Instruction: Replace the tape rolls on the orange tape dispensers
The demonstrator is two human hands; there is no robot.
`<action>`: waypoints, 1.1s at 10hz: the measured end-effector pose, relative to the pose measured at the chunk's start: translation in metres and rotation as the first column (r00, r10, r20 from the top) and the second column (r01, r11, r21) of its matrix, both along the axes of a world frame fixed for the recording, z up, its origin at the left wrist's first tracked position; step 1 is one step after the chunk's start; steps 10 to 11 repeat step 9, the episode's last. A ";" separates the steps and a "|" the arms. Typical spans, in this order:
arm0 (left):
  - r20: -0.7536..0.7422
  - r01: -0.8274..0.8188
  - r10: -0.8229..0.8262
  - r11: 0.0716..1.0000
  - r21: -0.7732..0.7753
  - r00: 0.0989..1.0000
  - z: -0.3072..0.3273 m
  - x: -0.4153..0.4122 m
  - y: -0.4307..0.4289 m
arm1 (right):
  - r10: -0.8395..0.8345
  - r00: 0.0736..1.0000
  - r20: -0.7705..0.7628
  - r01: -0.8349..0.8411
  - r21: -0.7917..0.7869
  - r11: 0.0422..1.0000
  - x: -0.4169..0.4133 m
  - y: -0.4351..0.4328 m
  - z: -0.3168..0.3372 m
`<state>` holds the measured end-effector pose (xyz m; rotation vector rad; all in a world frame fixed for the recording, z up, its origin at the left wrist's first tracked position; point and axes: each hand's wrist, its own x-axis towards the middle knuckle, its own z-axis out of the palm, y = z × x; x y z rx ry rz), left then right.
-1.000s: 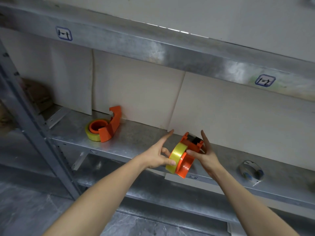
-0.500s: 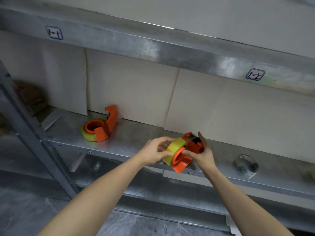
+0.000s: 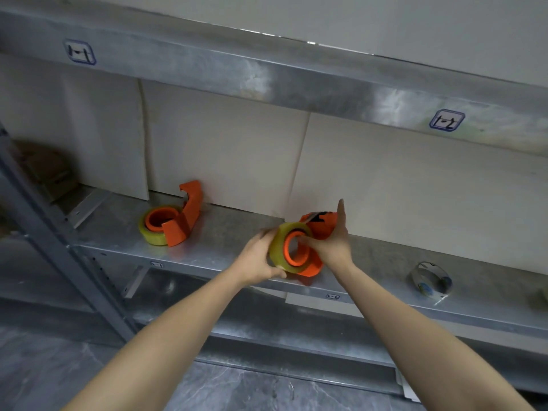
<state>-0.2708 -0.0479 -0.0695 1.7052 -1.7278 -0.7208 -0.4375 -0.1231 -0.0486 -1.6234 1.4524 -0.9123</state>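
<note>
An orange tape dispenser [image 3: 311, 264] is held just above the front edge of the metal shelf [image 3: 231, 241]. A yellowish tape roll [image 3: 280, 250] sits on its orange hub. My left hand [image 3: 258, 259] grips the roll from the left. My right hand [image 3: 329, 244] holds the dispenser body from the right, thumb against the hub, fingers pointing up. A second orange dispenser [image 3: 181, 221] with a yellowish roll lies flat on the shelf to the left.
A small clear tape roll [image 3: 431, 281] lies on the shelf at the right. Another shelf [image 3: 267, 81] runs overhead. An upright post [image 3: 59, 247] stands at the left, with a brown cardboard item [image 3: 44, 170] behind it. Grey floor lies below.
My left hand has closed further around the roll and turned it so the hub faces me. My right index finger has straightened upward. The dispenser has stayed in about the same place.
</note>
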 end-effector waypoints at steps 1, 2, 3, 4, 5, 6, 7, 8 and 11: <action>-0.018 -0.158 0.159 0.987 0.034 0.987 -0.011 -0.001 0.002 | 0.093 0.993 -0.074 -0.092 0.017 0.996 0.010 0.004 -0.006; -0.035 -0.203 0.206 0.976 0.080 0.978 -0.018 0.003 0.000 | 0.171 0.978 -0.119 -0.167 0.042 0.985 0.014 0.003 -0.014; -0.018 -0.212 0.215 0.970 0.116 0.976 -0.023 0.008 -0.005 | 0.214 0.972 -0.101 -0.202 0.115 0.973 0.015 -0.003 -0.012; 0.031 -0.256 0.254 0.957 0.141 0.967 -0.031 0.008 -0.005 | 0.271 0.958 -0.091 -0.258 0.135 0.957 0.016 -0.006 -0.010; 0.079 -0.296 0.287 0.942 0.157 0.955 -0.032 0.004 -0.005 | 0.331 0.939 -0.089 -0.314 0.165 0.935 0.020 -0.004 -0.011; 0.143 -0.307 0.289 0.942 0.133 0.947 -0.032 0.001 -0.006 | 0.343 0.936 -0.080 -0.326 0.168 0.930 0.023 -0.006 -0.014; 0.204 -0.263 0.232 0.954 0.143 0.951 -0.028 0.003 -0.007 | 0.345 0.930 -0.123 -0.316 0.209 0.926 0.024 0.000 -0.003; 0.285 -0.187 0.134 0.968 0.167 0.949 -0.018 0.010 -0.009 | 0.305 0.938 -0.163 -0.266 0.223 0.938 0.022 0.005 0.006; 0.392 -0.136 0.040 0.966 0.220 0.919 0.005 0.020 -0.007 | 0.255 0.937 -0.239 -0.212 0.191 0.958 0.019 0.020 0.027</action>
